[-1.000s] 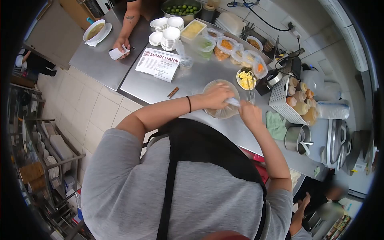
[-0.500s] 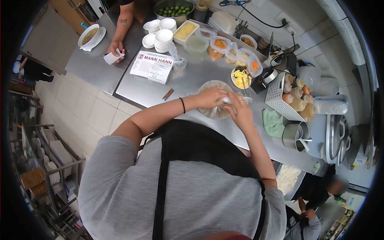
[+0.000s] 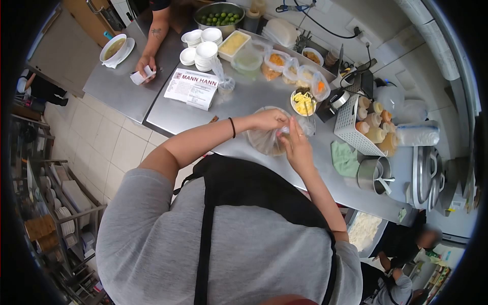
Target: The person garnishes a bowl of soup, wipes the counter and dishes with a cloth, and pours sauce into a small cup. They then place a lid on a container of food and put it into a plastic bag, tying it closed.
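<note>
A clear plastic bag (image 3: 264, 141) with pale food inside sits over a bowl on the steel counter (image 3: 239, 104). My left hand (image 3: 267, 120) grips the bag's top edge from the left. My right hand (image 3: 295, 145) pinches the bag's gathered plastic from the right, close to the left hand. A black band circles my left wrist. A small bowl of yellow shreds (image 3: 303, 103) stands just beyond the bag.
Stacked white bowls (image 3: 206, 48), food tubs and bagged ingredients line the back. A printed menu sheet (image 3: 191, 87) lies left. A white basket of sauce bottles (image 3: 368, 127), a green cloth (image 3: 344, 157) and metal cups (image 3: 375, 175) stand right. Another person's hand (image 3: 143, 68) holds paper near a soup bowl (image 3: 114, 48).
My hands have drawn closer together and lifted the bag's plastic upward, gathering its top. The other person's hand stays by the paper.
</note>
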Action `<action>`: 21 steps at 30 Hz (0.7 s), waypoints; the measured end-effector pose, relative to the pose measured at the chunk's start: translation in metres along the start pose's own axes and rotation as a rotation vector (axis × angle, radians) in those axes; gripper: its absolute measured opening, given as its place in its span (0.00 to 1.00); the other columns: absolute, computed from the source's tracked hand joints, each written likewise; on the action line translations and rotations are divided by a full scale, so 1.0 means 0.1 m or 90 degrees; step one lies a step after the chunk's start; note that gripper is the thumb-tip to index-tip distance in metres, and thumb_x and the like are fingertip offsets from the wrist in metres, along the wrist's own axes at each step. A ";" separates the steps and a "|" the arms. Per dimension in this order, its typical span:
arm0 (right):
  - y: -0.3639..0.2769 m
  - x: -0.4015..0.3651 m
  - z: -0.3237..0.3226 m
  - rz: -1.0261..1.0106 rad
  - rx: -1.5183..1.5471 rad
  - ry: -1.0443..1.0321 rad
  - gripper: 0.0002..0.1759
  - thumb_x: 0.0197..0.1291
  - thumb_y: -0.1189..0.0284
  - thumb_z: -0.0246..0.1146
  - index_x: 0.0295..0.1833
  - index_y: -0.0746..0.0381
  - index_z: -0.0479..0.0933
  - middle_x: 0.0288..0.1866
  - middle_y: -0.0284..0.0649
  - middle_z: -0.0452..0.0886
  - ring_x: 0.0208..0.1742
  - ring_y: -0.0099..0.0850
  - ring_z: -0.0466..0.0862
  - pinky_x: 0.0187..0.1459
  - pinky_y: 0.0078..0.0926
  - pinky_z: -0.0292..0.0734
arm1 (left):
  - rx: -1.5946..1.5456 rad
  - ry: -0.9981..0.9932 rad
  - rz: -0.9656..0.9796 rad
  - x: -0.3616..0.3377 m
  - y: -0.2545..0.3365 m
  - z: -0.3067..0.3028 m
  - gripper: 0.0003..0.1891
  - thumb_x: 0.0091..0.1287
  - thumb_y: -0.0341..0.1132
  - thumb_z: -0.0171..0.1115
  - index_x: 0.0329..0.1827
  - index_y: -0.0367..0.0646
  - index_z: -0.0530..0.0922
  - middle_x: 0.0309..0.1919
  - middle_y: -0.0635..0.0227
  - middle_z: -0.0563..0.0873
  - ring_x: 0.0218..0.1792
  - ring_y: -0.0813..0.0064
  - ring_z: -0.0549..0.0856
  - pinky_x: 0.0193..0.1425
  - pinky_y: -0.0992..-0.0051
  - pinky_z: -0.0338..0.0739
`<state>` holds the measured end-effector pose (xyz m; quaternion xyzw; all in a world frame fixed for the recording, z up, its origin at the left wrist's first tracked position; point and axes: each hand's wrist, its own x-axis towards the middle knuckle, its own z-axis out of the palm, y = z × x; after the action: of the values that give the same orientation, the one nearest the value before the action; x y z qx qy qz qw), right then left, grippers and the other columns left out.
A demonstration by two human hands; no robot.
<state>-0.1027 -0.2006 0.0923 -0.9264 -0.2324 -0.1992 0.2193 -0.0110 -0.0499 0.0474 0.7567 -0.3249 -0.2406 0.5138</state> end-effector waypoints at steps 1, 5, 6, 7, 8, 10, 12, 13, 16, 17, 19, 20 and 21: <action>0.03 -0.06 0.02 -0.007 -0.004 0.009 0.29 0.55 0.62 0.57 0.59 0.65 0.63 0.41 0.45 0.75 0.32 0.35 0.76 0.32 0.25 0.72 | -0.061 -0.087 -0.026 0.06 -0.03 0.03 0.10 0.58 0.34 0.53 0.38 0.40 0.78 0.28 0.62 0.80 0.29 0.72 0.77 0.38 0.75 0.71; 0.23 -0.15 0.01 -0.009 -0.169 -0.098 0.11 0.52 0.66 0.59 0.37 0.62 0.72 0.29 0.42 0.74 0.31 0.38 0.77 0.29 0.33 0.73 | 0.191 -0.203 0.239 0.26 0.07 -0.15 0.12 0.57 0.39 0.52 0.29 0.39 0.78 0.21 0.61 0.77 0.25 0.71 0.75 0.32 0.71 0.70; 0.22 -0.19 0.00 -0.005 -0.168 -0.105 0.11 0.52 0.66 0.59 0.37 0.62 0.72 0.29 0.42 0.74 0.31 0.38 0.77 0.29 0.33 0.73 | 0.218 -0.276 0.150 0.22 0.17 -0.15 0.13 0.55 0.41 0.54 0.27 0.39 0.77 0.19 0.62 0.77 0.24 0.70 0.75 0.30 0.70 0.69; 0.21 -0.25 0.00 0.003 -0.182 -0.175 0.09 0.53 0.67 0.58 0.31 0.62 0.70 0.27 0.42 0.73 0.29 0.39 0.77 0.27 0.33 0.72 | 0.239 -0.351 0.059 0.18 0.21 -0.08 0.15 0.53 0.43 0.55 0.25 0.39 0.77 0.18 0.62 0.77 0.22 0.69 0.74 0.29 0.68 0.69; 0.25 -0.22 0.00 0.004 -0.203 -0.233 0.10 0.53 0.67 0.57 0.26 0.61 0.68 0.24 0.41 0.73 0.27 0.39 0.76 0.26 0.34 0.72 | 0.367 -0.341 0.070 0.22 0.20 -0.08 0.19 0.47 0.50 0.59 0.19 0.40 0.77 0.15 0.64 0.78 0.20 0.72 0.77 0.24 0.71 0.68; 0.33 -0.21 -0.02 -0.008 -0.163 -0.172 0.11 0.54 0.67 0.57 0.25 0.61 0.67 0.23 0.42 0.72 0.26 0.40 0.76 0.25 0.34 0.71 | 0.383 -0.363 0.081 0.31 0.22 -0.24 0.17 0.48 0.47 0.58 0.21 0.40 0.77 0.16 0.63 0.78 0.20 0.70 0.75 0.26 0.69 0.68; 0.36 -0.31 0.01 -0.005 -0.104 -0.132 0.11 0.55 0.68 0.56 0.25 0.62 0.67 0.21 0.43 0.71 0.24 0.41 0.76 0.25 0.34 0.71 | 0.376 -0.403 0.076 0.31 0.19 -0.29 0.14 0.49 0.44 0.58 0.23 0.40 0.77 0.17 0.62 0.77 0.20 0.69 0.74 0.27 0.68 0.68; 0.39 -0.40 0.02 0.050 -0.083 -0.152 0.11 0.55 0.68 0.55 0.24 0.63 0.68 0.22 0.44 0.72 0.26 0.42 0.76 0.27 0.34 0.72 | 0.353 -0.413 0.069 0.36 0.15 -0.37 0.14 0.48 0.44 0.58 0.23 0.40 0.77 0.17 0.63 0.77 0.20 0.69 0.74 0.27 0.68 0.68; 0.31 -0.65 0.02 0.142 0.045 -0.159 0.11 0.55 0.69 0.54 0.25 0.64 0.70 0.24 0.46 0.74 0.27 0.45 0.76 0.29 0.35 0.72 | 0.326 -0.412 -0.001 0.43 0.04 -0.53 0.12 0.50 0.42 0.59 0.28 0.42 0.79 0.22 0.64 0.81 0.24 0.71 0.77 0.30 0.69 0.71; 0.27 -0.67 0.01 0.167 0.144 -0.121 0.11 0.56 0.70 0.54 0.26 0.65 0.71 0.25 0.48 0.74 0.28 0.46 0.76 0.29 0.36 0.72 | 0.253 -0.381 -0.061 0.45 0.05 -0.61 0.13 0.51 0.42 0.59 0.33 0.42 0.79 0.28 0.63 0.82 0.29 0.72 0.78 0.35 0.71 0.72; 0.16 -0.68 0.07 0.156 0.160 -0.167 0.09 0.56 0.71 0.54 0.28 0.66 0.72 0.26 0.48 0.74 0.28 0.46 0.76 0.30 0.36 0.72 | 0.176 -0.350 -0.125 0.48 0.00 -0.68 0.15 0.52 0.42 0.59 0.39 0.43 0.79 0.33 0.63 0.83 0.34 0.72 0.80 0.39 0.72 0.74; 0.09 -0.65 0.11 0.138 0.173 -0.204 0.08 0.56 0.72 0.53 0.30 0.67 0.73 0.27 0.49 0.74 0.29 0.46 0.76 0.31 0.36 0.72 | 0.168 -0.305 -0.114 0.50 -0.04 -0.70 0.12 0.51 0.41 0.61 0.31 0.42 0.78 0.25 0.69 0.79 0.27 0.76 0.76 0.32 0.75 0.70; -0.02 -0.52 0.07 0.138 0.175 -0.207 0.08 0.56 0.72 0.53 0.30 0.67 0.73 0.27 0.49 0.74 0.29 0.46 0.76 0.31 0.36 0.72 | 0.161 -0.260 -0.102 0.52 -0.10 -0.70 0.11 0.49 0.41 0.63 0.23 0.42 0.76 0.16 0.76 0.75 0.19 0.80 0.72 0.25 0.78 0.66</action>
<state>-0.1445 -0.2138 0.0625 -0.9272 -0.1887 0.0111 0.3232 0.0755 -0.0426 0.0612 0.7738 -0.3884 -0.3862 0.3181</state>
